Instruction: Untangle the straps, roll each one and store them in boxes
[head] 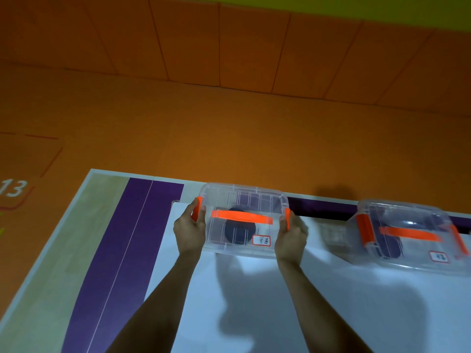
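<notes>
We grip box (249,200) ends, fingers of left hand (190,229) and right hand (290,235) curled round | strap (239,233) inside | second box (407,233) at 3 o'clock

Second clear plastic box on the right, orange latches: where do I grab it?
Likely by its short ends, like the held clear box: left hand and right hand from either side over the orange side latches. The clear plastic box on the right is wide, and its orange handle lies flat on the lid.

Two bare grips (190,229), forearms (165,301) — also bare
</notes>
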A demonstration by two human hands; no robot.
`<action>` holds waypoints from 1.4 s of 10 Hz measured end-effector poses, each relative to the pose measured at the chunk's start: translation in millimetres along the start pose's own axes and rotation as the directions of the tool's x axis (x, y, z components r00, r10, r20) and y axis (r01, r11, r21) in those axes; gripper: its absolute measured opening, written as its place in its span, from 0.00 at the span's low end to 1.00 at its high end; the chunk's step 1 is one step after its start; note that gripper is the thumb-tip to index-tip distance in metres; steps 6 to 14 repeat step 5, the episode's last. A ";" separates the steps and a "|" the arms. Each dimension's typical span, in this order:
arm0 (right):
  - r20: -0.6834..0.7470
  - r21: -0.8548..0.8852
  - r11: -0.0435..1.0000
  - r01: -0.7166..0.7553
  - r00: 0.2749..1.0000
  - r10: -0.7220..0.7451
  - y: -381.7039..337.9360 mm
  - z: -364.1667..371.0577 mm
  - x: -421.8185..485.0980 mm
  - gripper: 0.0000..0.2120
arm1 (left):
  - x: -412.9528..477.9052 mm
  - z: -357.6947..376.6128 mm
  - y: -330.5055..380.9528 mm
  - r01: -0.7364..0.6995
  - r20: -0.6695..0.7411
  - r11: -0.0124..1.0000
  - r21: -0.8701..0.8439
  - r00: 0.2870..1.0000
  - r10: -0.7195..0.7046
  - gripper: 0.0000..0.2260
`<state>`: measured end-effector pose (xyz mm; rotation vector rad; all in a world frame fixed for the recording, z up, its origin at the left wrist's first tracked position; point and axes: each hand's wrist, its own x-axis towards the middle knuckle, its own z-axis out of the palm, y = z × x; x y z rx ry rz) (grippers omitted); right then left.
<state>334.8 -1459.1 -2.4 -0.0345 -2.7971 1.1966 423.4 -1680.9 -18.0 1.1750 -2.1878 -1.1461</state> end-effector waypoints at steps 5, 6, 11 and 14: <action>0.385 -0.023 0.995 0.100 0.919 -0.083 10.1 -75.8 35.7 0.09 | -29.4 -36.5 36.0 -0.402 0.279 0.774 0.489 0.913 0.298 0.15; 0.385 -0.023 0.995 0.100 0.919 -0.083 10.1 -75.8 35.7 0.09 | -29.4 -36.5 36.0 -0.402 0.279 0.774 0.489 0.913 0.298 0.15; 0.385 -0.023 0.995 0.100 0.919 -0.083 10.1 -75.8 35.7 0.09 | -29.4 -36.5 36.0 -0.402 0.279 0.774 0.489 0.913 0.298 0.15; 0.385 -0.023 0.995 0.100 0.919 -0.083 10.1 -75.8 35.7 0.09 | -29.4 -36.5 36.0 -0.402 0.279 0.774 0.489 0.913 0.298 0.15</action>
